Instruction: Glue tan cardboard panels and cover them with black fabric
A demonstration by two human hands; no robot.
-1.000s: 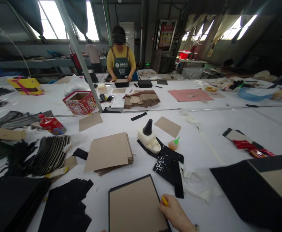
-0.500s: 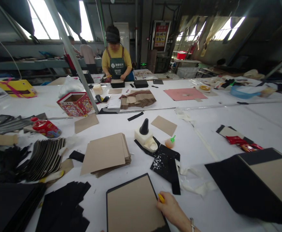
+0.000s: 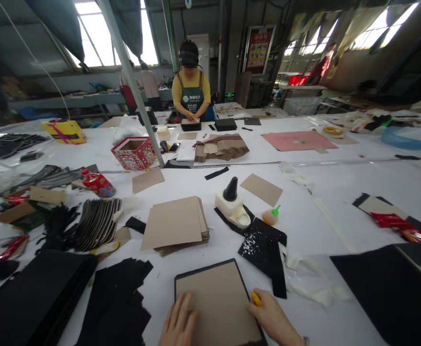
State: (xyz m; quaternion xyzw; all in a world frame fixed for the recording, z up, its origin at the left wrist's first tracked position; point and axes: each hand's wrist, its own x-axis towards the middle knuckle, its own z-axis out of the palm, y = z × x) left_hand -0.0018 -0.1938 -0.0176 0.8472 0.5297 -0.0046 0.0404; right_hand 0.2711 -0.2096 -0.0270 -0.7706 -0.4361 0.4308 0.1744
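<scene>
In front of me lies a tan cardboard panel (image 3: 217,293) with a dark border along its far and side edges. My left hand (image 3: 179,319) rests flat on its left part, fingers extended. At its right edge, my right hand (image 3: 270,315) is closed on a small yellow tool (image 3: 256,298); only one end shows, so its exact kind is hidden. Beyond the panel sits a stack of tan cardboard sheets (image 3: 176,223). A white glue container with a black cone cap (image 3: 231,202) stands farther right, beside a black piece spotted with white (image 3: 259,250).
Black sheets (image 3: 37,293) and cut black pieces (image 3: 115,302) lie to the left. A large black sheet (image 3: 387,288) is at the right. A slanted metal pole (image 3: 133,81) rises near the red patterned box (image 3: 134,154). Across the table works a person in an apron (image 3: 191,96).
My left hand has come into view and onto the panel's left side. The right hand stays at the right edge with the yellow tool. The view has turned left.
</scene>
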